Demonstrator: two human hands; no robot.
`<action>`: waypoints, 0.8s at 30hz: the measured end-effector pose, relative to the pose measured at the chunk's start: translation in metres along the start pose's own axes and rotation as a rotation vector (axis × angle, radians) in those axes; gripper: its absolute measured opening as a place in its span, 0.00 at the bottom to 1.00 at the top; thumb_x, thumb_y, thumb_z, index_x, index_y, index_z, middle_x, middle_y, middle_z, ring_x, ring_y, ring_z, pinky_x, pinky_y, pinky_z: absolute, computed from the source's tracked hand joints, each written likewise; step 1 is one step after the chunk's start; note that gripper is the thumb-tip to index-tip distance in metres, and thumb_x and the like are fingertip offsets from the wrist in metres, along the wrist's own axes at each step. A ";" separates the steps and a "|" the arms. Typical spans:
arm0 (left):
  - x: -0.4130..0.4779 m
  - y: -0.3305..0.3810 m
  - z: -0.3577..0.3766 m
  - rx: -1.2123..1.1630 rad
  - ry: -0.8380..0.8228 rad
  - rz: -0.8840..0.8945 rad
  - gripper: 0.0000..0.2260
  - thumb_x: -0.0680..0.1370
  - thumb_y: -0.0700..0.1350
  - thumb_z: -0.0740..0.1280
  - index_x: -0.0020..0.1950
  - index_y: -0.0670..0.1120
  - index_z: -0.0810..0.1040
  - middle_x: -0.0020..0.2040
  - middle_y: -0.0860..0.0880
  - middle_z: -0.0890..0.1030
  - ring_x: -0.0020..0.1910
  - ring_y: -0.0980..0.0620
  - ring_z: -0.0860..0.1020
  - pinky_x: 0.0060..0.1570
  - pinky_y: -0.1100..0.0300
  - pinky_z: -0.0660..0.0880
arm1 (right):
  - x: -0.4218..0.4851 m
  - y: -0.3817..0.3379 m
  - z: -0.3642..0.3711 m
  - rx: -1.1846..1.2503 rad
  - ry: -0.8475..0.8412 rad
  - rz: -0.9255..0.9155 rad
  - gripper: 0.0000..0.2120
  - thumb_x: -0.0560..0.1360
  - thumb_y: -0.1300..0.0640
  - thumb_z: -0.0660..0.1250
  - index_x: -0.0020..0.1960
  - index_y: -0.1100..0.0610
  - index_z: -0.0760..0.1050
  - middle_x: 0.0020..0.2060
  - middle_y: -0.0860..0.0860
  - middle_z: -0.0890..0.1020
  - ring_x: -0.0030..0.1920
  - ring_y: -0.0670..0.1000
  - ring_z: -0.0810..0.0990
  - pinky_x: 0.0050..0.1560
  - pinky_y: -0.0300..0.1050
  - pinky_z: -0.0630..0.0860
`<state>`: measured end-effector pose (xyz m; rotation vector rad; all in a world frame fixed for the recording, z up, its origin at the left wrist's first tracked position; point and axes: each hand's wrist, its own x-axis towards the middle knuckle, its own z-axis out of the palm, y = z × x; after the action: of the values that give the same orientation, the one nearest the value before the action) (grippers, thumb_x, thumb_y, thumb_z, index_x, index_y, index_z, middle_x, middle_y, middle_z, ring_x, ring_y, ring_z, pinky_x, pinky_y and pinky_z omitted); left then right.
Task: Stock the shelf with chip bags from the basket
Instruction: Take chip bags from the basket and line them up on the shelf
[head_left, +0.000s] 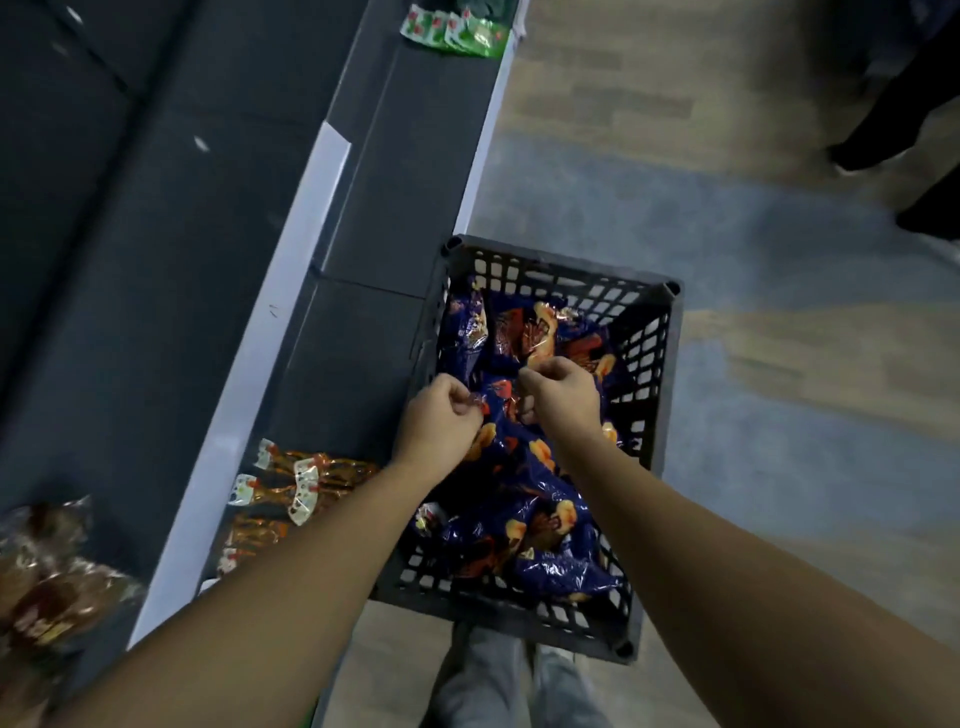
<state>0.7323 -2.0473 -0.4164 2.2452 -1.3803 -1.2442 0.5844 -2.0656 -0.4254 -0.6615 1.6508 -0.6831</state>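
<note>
My left hand (439, 418), right hand (561, 395) close together, both pinch blue chip bag (501, 415) in basket (647, 353). Dark shelf (374, 218) left of hands; wood floor (779, 389) right.

The one camera rides on my head and looks steeply down and a little forward. The black crate basket (649, 364) sits close below, near the middle. The dark shelf (395, 171) runs up the left, the floor (779, 312) fills the right, and my legs (483, 675) show at the bottom edge.
</note>
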 end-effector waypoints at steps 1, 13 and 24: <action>0.006 -0.009 0.007 0.044 -0.039 -0.008 0.07 0.76 0.44 0.70 0.51 0.50 0.75 0.47 0.52 0.78 0.46 0.51 0.78 0.39 0.60 0.72 | 0.006 0.009 0.003 -0.024 0.007 0.030 0.05 0.79 0.61 0.67 0.44 0.57 0.77 0.35 0.54 0.80 0.34 0.52 0.77 0.38 0.50 0.77; 0.034 -0.045 0.041 0.104 -0.126 -0.125 0.15 0.76 0.42 0.69 0.61 0.48 0.71 0.57 0.49 0.72 0.52 0.49 0.74 0.48 0.55 0.74 | 0.045 0.055 0.049 -0.373 -0.133 0.308 0.16 0.75 0.51 0.74 0.55 0.60 0.74 0.46 0.55 0.81 0.45 0.53 0.80 0.44 0.48 0.76; 0.020 -0.014 0.016 0.013 0.009 -0.017 0.13 0.78 0.43 0.66 0.61 0.50 0.70 0.59 0.49 0.73 0.53 0.48 0.77 0.53 0.50 0.78 | 0.028 0.010 0.029 -0.296 0.024 0.163 0.25 0.75 0.55 0.73 0.70 0.57 0.71 0.54 0.55 0.82 0.52 0.55 0.82 0.56 0.57 0.81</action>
<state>0.7326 -2.0524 -0.4452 2.2729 -1.3731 -1.2330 0.6071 -2.0819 -0.4559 -0.7199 1.8239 -0.3323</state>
